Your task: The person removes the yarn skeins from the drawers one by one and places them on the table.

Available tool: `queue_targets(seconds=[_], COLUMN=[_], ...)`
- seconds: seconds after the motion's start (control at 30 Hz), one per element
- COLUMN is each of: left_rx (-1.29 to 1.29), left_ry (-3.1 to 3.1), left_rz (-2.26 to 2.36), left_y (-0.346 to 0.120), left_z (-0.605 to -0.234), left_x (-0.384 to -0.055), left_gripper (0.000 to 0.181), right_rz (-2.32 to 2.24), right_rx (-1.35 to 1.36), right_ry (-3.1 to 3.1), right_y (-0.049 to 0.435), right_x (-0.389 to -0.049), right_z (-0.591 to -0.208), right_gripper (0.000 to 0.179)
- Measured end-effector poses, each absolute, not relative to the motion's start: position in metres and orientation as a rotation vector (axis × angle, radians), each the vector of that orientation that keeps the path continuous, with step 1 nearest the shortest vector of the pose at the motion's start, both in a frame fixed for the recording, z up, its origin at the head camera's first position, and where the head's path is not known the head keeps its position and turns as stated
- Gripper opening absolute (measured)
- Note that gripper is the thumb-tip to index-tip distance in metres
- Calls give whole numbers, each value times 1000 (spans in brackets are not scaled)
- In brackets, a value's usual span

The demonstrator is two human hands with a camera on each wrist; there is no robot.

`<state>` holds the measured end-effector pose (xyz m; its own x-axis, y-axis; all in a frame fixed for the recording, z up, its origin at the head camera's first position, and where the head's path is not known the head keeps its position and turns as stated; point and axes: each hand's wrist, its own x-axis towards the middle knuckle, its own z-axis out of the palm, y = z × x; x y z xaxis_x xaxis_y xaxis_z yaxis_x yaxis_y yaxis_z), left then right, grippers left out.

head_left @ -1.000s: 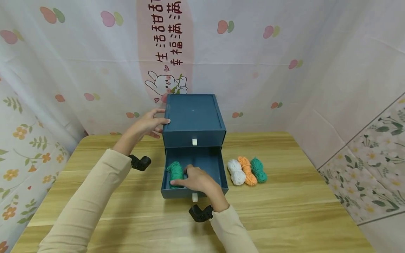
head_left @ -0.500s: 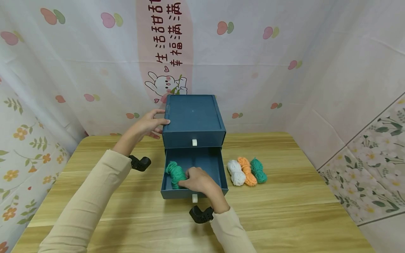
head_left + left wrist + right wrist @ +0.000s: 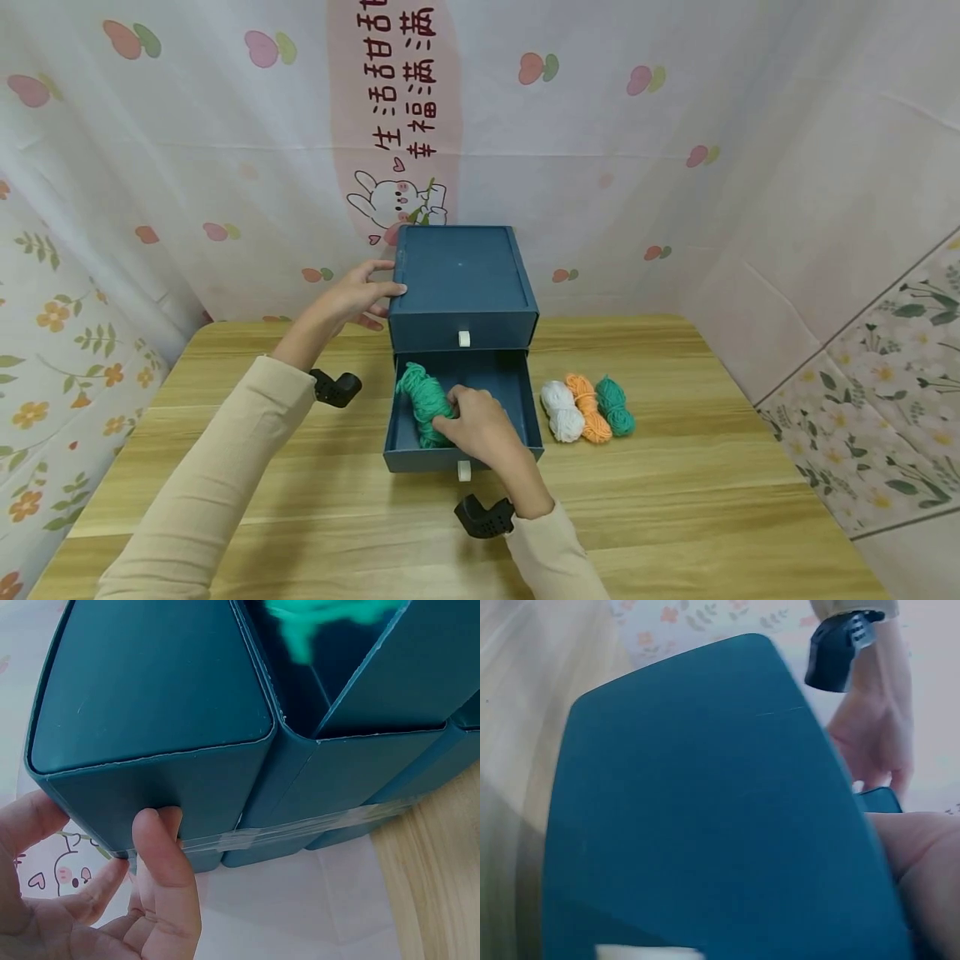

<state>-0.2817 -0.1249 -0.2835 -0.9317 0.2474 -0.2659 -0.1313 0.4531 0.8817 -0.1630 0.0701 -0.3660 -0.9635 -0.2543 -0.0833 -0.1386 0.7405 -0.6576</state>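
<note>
A blue drawer cabinet [image 3: 465, 271] stands at the back of the table, its top drawer in and the drawer below [image 3: 420, 461] pulled out. Inside the open drawer is a green yarn skein [image 3: 426, 396], tilted, its far end leaning left. My right hand [image 3: 483, 425] holds the skein's near right part between thumb and fingers; some fingers are hidden behind the yarn. My left hand [image 3: 352, 296] rests against the cabinet's upper left side, its thumb at the top edge. In the left wrist view, the left fingers [image 3: 166, 862] touch the cabinet's side.
White [image 3: 562, 411], orange [image 3: 588, 408] and darker green [image 3: 615, 407] yarn skeins lie side by side right of the drawer. A patterned curtain [image 3: 600, 183] hangs behind the wooden table [image 3: 675, 500]. White tabs mark the drawer fronts.
The green skein has gone from upright along the drawer's left side to tilted and a little raised, with my right hand now gripping it. My left hand stays put.
</note>
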Motion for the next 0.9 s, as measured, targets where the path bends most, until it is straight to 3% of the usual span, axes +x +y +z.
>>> queue_targets(seconds=[0.13,0.57,0.9], left_rx=[103,111,114], left_ry=[2342,2360,2363], left_rz=[1475,1477,1469], left_y=[-123,-124,-122], left_z=[-283,-284,-283], left_x=[-282,-282,-281], left_gripper=[67,67,67], right_rz=[-1092,-1335,-1386], right_rx=[-302,-189,44], right_ry=[2836,2967,3023], right_y=[75,124,189], right_x=[-158,-143,-139], right_z=[-358,-337,-343], right_gripper=[21,14,29])
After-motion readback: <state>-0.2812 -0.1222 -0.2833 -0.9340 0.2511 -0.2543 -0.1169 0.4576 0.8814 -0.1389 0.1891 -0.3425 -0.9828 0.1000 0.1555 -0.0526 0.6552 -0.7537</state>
